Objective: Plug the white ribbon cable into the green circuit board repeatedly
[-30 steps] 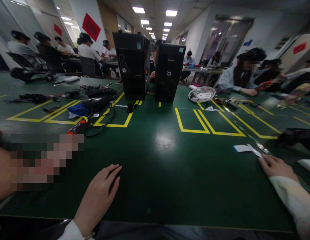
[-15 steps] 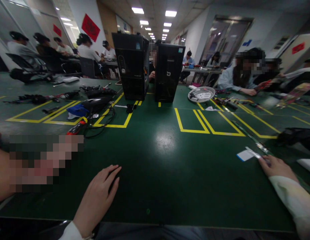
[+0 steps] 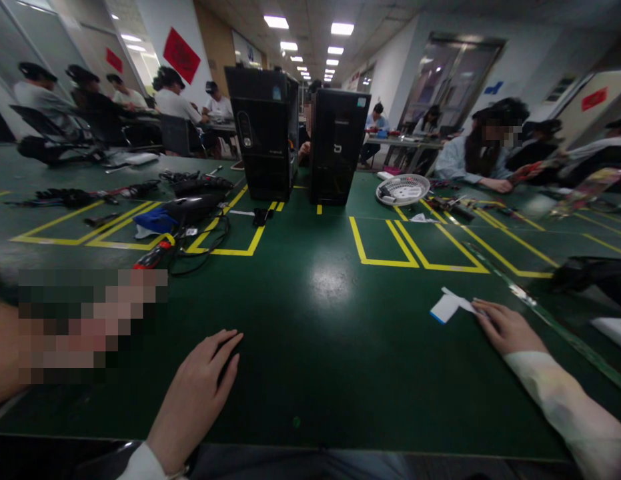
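My left hand [image 3: 203, 373] rests flat on the green table [image 3: 310, 360], palm down with its fingers stretched out, holding nothing. At the right, my right hand [image 3: 513, 328] is closed in a pinch on the narrow end of a white flat ribbon cable [image 3: 446, 307]. The cable is folded, and its wide end with a blue edge points left, low over or on the table; I cannot tell which. My thumb and fingertips partly hide the pinched end.
Two black computer towers [image 3: 263, 133] stand at the back. A white basket [image 3: 403, 190] lies right of them. Left are a black hair dryer-like tool [image 3: 200, 203], cables and a red-black handled tool [image 3: 153, 255]. Another person's arm [image 3: 5, 353] reaches in at left. Yellow tape marks the table.
My right hand has moved left across the table, carrying the white ribbon cable with it. My left hand has stayed in place.
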`<action>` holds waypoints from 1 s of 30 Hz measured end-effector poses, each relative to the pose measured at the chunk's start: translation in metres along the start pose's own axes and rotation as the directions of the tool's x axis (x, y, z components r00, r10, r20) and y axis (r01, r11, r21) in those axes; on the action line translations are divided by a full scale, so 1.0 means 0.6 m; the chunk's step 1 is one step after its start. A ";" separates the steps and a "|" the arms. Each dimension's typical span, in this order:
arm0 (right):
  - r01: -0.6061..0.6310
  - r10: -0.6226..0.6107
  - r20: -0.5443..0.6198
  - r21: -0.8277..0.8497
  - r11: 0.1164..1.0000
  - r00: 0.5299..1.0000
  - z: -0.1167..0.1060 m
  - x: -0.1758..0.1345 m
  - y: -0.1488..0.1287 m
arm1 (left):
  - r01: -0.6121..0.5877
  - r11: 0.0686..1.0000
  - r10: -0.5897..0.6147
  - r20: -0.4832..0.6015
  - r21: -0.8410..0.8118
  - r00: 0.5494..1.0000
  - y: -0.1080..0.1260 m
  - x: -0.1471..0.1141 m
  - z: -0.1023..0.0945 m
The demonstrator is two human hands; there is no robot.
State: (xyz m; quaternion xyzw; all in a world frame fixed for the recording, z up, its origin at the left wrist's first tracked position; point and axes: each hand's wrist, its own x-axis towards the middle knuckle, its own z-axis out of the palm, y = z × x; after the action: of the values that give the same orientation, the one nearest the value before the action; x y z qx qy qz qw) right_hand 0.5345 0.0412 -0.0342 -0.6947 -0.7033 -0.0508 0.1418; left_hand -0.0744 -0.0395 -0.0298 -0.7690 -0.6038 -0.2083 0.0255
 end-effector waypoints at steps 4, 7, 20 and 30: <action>0.318 -0.307 -0.103 0.125 0.940 0.946 0.016 0.004 -0.109 | -0.006 1.000 0.006 0.000 0.004 1.000 -0.002 -0.001 0.001; 0.479 -0.463 -0.124 0.190 0.857 0.878 0.018 0.004 -0.203 | -0.004 1.000 0.004 0.008 0.004 1.000 -0.002 0.000 0.002; 0.762 -0.814 -0.060 0.397 0.511 0.577 0.039 0.012 -0.537 | 0.073 0.996 -0.071 -0.027 0.047 0.997 0.003 -0.002 -0.008; 0.781 -0.847 -0.059 0.424 0.458 0.528 0.041 0.009 -0.554 | 0.097 0.994 -0.096 -0.017 0.055 0.995 0.001 -0.001 -0.008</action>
State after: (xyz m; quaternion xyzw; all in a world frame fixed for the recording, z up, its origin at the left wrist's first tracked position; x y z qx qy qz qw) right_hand 0.2014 0.0430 -0.0146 -0.2286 -0.9523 0.0884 0.1815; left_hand -0.0752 -0.0418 -0.0255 -0.7364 -0.6456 -0.1979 0.0414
